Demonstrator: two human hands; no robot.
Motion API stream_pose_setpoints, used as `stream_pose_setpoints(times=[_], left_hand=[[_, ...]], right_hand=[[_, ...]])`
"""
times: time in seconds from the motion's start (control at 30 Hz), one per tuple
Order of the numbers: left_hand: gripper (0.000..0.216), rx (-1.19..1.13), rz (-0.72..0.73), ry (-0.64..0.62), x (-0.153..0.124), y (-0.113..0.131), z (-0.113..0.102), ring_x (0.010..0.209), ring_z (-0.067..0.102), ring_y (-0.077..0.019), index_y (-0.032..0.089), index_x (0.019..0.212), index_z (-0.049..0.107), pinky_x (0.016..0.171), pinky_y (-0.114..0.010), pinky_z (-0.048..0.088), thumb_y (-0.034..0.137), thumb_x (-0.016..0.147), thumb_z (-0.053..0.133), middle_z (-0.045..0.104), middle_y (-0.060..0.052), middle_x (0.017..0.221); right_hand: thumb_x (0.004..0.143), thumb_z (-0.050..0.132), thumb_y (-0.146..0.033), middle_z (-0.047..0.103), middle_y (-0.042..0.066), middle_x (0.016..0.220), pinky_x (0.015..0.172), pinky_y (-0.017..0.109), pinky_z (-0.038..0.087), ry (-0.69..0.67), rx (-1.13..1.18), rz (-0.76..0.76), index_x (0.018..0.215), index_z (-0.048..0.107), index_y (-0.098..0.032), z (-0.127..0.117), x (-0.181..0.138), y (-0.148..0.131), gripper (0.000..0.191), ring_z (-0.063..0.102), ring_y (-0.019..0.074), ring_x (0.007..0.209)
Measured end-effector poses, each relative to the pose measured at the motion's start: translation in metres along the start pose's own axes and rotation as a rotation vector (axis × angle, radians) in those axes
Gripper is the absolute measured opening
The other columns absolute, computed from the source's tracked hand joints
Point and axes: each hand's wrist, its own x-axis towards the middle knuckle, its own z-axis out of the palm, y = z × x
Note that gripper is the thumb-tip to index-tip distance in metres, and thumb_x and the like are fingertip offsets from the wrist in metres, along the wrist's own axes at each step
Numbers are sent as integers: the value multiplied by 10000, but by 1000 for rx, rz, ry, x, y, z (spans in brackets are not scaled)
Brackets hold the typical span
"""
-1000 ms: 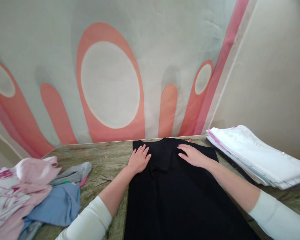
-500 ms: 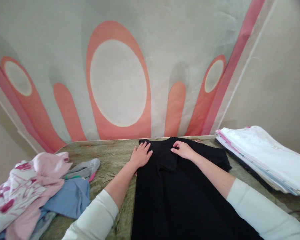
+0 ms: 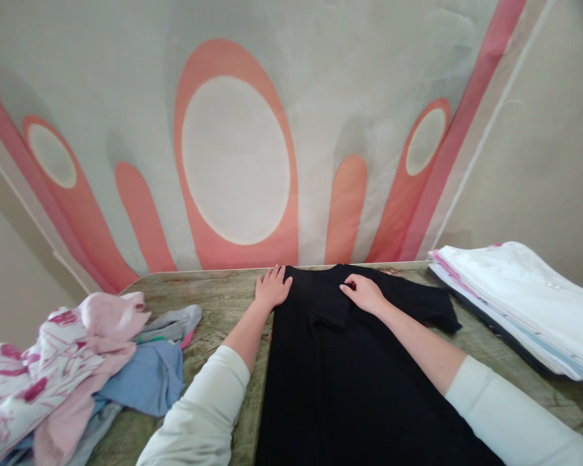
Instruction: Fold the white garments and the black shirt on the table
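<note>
A black garment [image 3: 350, 369] lies spread along the wooden table [image 3: 214, 304], its left side folded in over the middle. My left hand [image 3: 271, 288] rests flat at the garment's far left corner, fingers stretched out. My right hand [image 3: 364, 292] sits near the neckline with its fingers curled, pinching the black fabric. One short sleeve of the garment [image 3: 437, 310] sticks out to the right. Both my forearms wear white sleeves.
A loose heap of clothes, pink, white-patterned, blue and grey [image 3: 78, 369], lies at the left. A stack of folded white and light garments [image 3: 519, 304] stands at the right. A wall with orange and white ovals [image 3: 233, 155] rises just behind the table.
My left hand slid up to the garment's far left corner. My right hand went from lying flat to pinching the fabric near the neckline. The view shifted slightly left.
</note>
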Motion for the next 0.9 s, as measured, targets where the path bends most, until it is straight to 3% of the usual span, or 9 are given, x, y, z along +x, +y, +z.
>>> stream_pose_setpoints(times=[0.2,0.3,0.4,0.57,0.7,0.9], left_hand=[[547,-8,-51,5,6,-3,-2,1319,256,-281,189,1388,291,1028,-514,228,453,924,172,284,-99,1449],[520,-34,-76,133,-3,1,-9,1330,234,-259,126,1382,277,1043,-456,238,381,934,206,275,-140,1446],[455,-65,31,218,-23,12,-20,1329,243,-220,133,1339,346,1066,-391,226,306,924,283,328,-116,1423],[425,-33,360,37,-75,40,-31,1314,282,-202,167,1289,437,1077,-387,215,328,929,277,354,-78,1416],[488,-21,393,-37,-102,48,-34,1323,267,-212,138,1361,338,1064,-393,247,365,936,264,285,-97,1449],[480,-61,398,-25,-124,50,-41,1317,285,-201,150,1356,346,1070,-389,240,376,949,229,303,-101,1439]], right_hand=[[815,506,-358,635,35,835,619,261,385,30,-10,6,836,626,-217,0,-2,1,187,564,171,745],[817,505,-345,639,29,849,628,258,395,36,-5,4,856,628,-225,0,-3,1,176,569,169,762],[818,507,-335,639,26,853,648,263,406,43,3,5,868,627,-228,0,-4,1,169,572,171,775],[810,522,-324,637,28,866,656,272,415,49,28,9,897,617,-228,1,-4,3,161,574,172,771],[809,509,-287,620,40,883,694,288,430,66,65,5,940,597,-213,2,-4,6,175,571,171,778],[796,487,-222,585,69,950,759,302,445,88,136,-35,1042,554,-163,-7,-4,5,261,560,157,793]])
